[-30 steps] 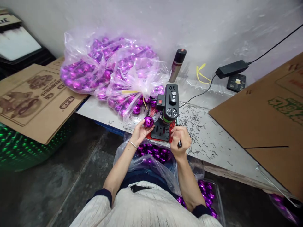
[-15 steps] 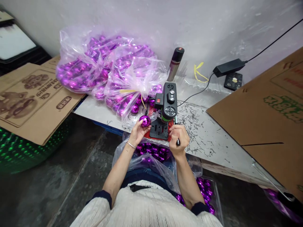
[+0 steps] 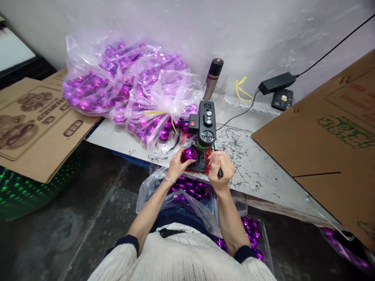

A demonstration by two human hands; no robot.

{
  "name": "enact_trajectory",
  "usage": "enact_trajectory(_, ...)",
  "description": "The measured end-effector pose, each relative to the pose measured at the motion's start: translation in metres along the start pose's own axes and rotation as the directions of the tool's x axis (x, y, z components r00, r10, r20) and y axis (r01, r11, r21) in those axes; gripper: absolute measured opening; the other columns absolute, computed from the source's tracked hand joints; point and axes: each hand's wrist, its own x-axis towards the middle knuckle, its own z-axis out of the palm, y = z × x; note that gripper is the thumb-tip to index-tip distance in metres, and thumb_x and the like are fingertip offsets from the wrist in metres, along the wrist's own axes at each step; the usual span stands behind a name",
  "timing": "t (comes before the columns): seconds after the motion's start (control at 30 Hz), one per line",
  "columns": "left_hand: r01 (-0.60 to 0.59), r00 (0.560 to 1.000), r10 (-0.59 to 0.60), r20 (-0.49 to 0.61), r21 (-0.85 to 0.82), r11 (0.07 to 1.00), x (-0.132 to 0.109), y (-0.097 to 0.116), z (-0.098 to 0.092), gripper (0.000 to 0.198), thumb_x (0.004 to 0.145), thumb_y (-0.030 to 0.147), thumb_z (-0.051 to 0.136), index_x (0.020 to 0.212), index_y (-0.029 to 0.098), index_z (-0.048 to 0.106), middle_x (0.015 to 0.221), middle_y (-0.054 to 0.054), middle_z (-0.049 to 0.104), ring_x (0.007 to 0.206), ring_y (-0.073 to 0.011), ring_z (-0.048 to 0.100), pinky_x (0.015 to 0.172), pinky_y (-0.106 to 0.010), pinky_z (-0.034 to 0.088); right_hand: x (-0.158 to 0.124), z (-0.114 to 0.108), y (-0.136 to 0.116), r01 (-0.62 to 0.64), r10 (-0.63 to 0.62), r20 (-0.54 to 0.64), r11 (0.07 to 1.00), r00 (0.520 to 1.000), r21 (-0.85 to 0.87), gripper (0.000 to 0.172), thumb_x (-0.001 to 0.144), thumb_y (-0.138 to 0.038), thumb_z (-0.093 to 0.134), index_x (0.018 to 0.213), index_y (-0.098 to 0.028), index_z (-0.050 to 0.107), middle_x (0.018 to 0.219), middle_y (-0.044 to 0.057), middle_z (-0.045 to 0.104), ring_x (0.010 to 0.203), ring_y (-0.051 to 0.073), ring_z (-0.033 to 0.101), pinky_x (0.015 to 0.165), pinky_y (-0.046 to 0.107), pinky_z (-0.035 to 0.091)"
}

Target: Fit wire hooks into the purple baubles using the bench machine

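Between the thumb and fingers of my left hand [image 3: 177,166] is a shiny purple disco ball ornament [image 3: 190,154], close under the front of a small black press-like machine [image 3: 207,123]. My right hand [image 3: 222,168] is wrapped round the machine's lever handle [image 3: 220,173], whose black tip shows below the fist. The machine stands on a black slotted base plate [image 3: 200,165] over a red surface. Below the table edge, an open plastic bag [image 3: 152,186] on my lap holds many purple balls [image 3: 191,186].
Tied clear bags of purple balls [image 3: 125,89] lie to the left, by flat cardboard [image 3: 43,128]. A spray can [image 3: 213,78] stands behind the machine. Small dark bits [image 3: 240,156] litter the table. A power adapter [image 3: 277,83] and a large carton [image 3: 331,144] are at the right.
My left hand has moved right with the disco ball ornament, bringing it over the base plate beneath the machine's head. My right hand stays on the lever handle. The view has shifted slightly.
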Motion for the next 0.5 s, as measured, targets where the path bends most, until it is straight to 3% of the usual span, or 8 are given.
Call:
enact_trajectory(0.1, -0.109, 0.993, 0.101, 0.06, 0.14, 0.984, -0.002, -0.004, 0.001, 0.057, 0.068, 0.044, 0.09, 0.115, 0.022, 0.068, 0.12, -0.011, 0.072, 0.117, -0.0321, 0.065, 0.108, -0.049, 0.047, -0.001, -0.001, 0.001, -0.001, 0.001, 0.012, 1.0, 1.0, -0.005, 0.025, 0.095, -0.009, 0.043, 0.074, -0.022, 0.05, 0.071, 0.0, 0.058, 0.066, 0.014, 0.057, 0.062, 0.029, 0.043)
enact_trajectory(0.33, -0.046, 0.993, 0.056, 0.102, -0.093, 0.995, 0.005, 0.012, 0.004, 0.055, 0.062, 0.04, 0.094, 0.108, 0.023, 0.07, 0.118, -0.013, 0.07, 0.126, -0.0365, 0.058, 0.119, -0.052, 0.034, -0.001, -0.001, 0.001, 0.005, -0.004, 0.018, 1.0, 1.0, -0.03, 0.025, 0.096, -0.011, 0.042, 0.075, -0.023, 0.051, 0.071, 0.001, 0.06, 0.067, 0.014, 0.058, 0.062, 0.03, 0.045)
enact_trajectory(0.5, -0.035, 0.984, 0.049, 0.173, -0.087, 0.996, 0.006, 0.023, -0.003, 0.055, 0.062, 0.038, 0.094, 0.108, 0.022, 0.069, 0.119, -0.014, 0.07, 0.129, -0.0385, 0.056, 0.121, -0.054, 0.029, 0.0, -0.001, 0.0, 0.013, -0.012, 0.017, 0.999, 1.0, -0.03, 0.025, 0.095, -0.009, 0.042, 0.075, -0.023, 0.051, 0.071, 0.001, 0.059, 0.067, 0.014, 0.058, 0.061, 0.029, 0.044)
